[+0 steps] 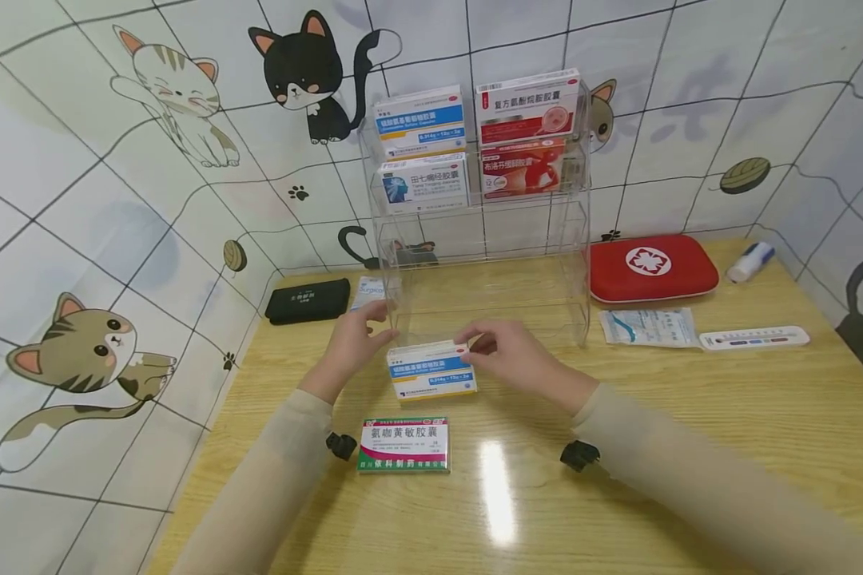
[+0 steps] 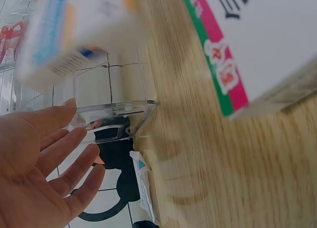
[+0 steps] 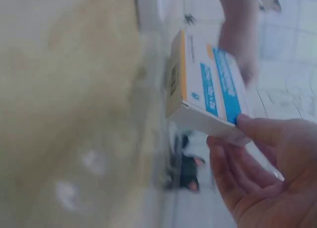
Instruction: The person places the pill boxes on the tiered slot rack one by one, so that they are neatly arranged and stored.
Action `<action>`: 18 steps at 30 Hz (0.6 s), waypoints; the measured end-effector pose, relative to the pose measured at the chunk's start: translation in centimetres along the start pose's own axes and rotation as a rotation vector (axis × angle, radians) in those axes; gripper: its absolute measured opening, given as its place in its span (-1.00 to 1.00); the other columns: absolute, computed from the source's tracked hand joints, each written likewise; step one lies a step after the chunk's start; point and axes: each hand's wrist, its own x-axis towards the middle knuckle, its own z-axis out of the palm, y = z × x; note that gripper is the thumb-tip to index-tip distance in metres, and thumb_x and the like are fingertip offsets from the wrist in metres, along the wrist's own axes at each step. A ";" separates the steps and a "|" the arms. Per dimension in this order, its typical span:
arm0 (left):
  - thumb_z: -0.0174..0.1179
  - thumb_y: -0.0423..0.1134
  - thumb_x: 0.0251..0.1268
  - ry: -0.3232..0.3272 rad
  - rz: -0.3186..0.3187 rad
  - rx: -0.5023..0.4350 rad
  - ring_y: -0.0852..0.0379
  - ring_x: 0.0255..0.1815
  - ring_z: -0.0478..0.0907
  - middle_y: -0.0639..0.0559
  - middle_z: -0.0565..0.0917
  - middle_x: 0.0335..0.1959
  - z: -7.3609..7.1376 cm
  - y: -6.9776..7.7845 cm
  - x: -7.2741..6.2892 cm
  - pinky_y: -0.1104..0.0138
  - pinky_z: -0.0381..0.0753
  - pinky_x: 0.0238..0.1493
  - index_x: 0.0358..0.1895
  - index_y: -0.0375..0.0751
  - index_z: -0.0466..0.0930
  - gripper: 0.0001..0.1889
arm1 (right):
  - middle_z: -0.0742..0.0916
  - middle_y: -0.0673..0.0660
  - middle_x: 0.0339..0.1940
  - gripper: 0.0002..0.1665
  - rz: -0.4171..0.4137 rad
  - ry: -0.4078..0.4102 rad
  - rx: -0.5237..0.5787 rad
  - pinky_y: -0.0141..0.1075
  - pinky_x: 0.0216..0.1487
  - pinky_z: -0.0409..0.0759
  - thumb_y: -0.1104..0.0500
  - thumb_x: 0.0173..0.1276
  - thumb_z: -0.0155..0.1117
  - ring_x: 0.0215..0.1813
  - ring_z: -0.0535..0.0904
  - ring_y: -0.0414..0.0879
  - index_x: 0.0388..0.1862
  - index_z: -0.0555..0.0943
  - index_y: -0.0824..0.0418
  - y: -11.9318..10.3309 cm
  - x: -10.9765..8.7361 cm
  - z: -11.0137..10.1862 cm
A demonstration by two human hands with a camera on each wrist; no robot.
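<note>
My right hand (image 1: 507, 355) pinches the top right corner of a white, blue and yellow medicine box (image 1: 431, 382) between thumb and fingers. In the right wrist view that box (image 3: 218, 89) is tilted, held by its end. My left hand (image 1: 355, 339) is by the box's left end, its fingers loosely spread beside the clear acrylic rack (image 1: 582, 263). Bare space shows between the left fingers (image 2: 74, 181) and the box in the left wrist view. Nearer me, a green, magenta and white medicine box (image 1: 404, 446) lies flat on the wooden table (image 1: 546, 495).
On the rack's upper tiers stand a blue-and-white box (image 1: 420, 124), a white box (image 1: 426, 184) and two red-and-white boxes (image 1: 528, 108). A black case (image 1: 308, 302) lies left. To the right are a red first-aid case (image 1: 654, 269), a packet (image 1: 650, 328), a thermometer card (image 1: 755, 338) and a small bottle (image 1: 751, 262).
</note>
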 end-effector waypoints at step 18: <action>0.37 -0.22 0.40 -0.007 0.002 0.004 -0.12 0.31 0.59 -0.15 0.66 0.29 -0.1 0.2 0.0 0.02 0.65 0.30 0.42 -0.07 0.51 -0.46 | 0.76 0.08 0.10 -0.67 -0.334 0.566 -0.141 -0.12 0.17 0.75 0.18 0.38 0.47 0.04 0.73 -0.08 0.10 0.72 0.13 -4.9 5.7 -10.1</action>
